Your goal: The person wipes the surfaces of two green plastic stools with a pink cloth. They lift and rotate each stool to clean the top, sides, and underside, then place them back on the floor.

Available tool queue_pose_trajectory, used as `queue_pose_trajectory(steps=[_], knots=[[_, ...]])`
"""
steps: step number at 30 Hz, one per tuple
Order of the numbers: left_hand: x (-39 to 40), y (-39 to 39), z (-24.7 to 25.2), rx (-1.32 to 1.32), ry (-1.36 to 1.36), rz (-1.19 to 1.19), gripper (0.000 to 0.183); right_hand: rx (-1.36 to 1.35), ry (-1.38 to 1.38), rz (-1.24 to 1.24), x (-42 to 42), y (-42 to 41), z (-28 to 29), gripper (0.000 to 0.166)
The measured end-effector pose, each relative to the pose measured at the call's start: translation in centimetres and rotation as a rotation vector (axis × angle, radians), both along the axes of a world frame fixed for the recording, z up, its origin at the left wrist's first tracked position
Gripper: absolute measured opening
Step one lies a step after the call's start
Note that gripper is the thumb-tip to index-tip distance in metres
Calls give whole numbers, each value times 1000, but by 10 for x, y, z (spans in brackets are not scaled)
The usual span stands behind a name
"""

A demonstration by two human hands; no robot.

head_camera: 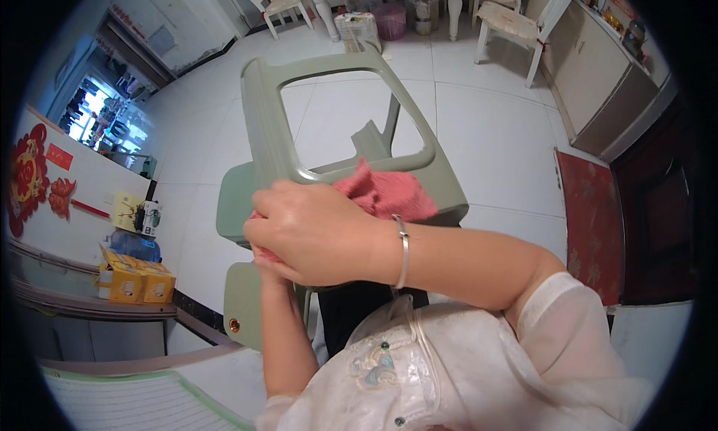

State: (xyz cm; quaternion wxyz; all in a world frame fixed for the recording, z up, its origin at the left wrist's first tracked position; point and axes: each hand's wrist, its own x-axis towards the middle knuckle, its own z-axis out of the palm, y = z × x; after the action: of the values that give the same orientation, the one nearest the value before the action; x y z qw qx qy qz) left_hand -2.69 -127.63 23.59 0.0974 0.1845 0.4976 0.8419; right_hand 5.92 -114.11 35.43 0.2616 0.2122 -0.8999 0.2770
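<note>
A sage-green plastic stool frame (258,117), with a large rounded opening in its side, stands tilted before me. My right hand (314,229), wearing a silver bangle (404,251) at the wrist, is closed around a pink cloth (392,195). The cloth bunches out behind the hand over the frame's near edge, and more pink shows by the fingers. My left hand (270,267) comes up from below and meets the right one. Most of it is hidden behind the right hand, so its grip does not show.
Green panels, one (235,204) beside the frame and one (244,302) with a brass-coloured ring, are at the left. Yellow boxes (134,282) and a blue water bottle (134,246) stand farther left. White chairs (507,24) are at the back; a red mat (592,223) lies right.
</note>
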Motion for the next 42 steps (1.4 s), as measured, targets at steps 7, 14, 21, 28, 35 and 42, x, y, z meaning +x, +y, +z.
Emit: queue_pose_trajectory(steps=[7, 14, 21, 28, 35, 42], knots=[[-7, 2, 22, -268, -16, -54, 41, -220, -43, -84, 16, 47, -17, 14], [-19, 7, 23, -397, 5, -48, 53, -633, -511, -560, 88, 177, -55, 28], [-31, 19, 34, -348, -111, -60, 51, -776, -139, -393, 67, 143, -14, 25], [-38, 3, 20, -220, -151, -117, 53, -31, 144, -252, 22, 39, -20, 16], [-26, 13, 27, -300, -91, -95, 51, -222, -83, -403, 50, 154, -44, 25], [-26, 11, 31, -297, -161, -60, 51, -627, -174, -572, 81, 159, -28, 20]])
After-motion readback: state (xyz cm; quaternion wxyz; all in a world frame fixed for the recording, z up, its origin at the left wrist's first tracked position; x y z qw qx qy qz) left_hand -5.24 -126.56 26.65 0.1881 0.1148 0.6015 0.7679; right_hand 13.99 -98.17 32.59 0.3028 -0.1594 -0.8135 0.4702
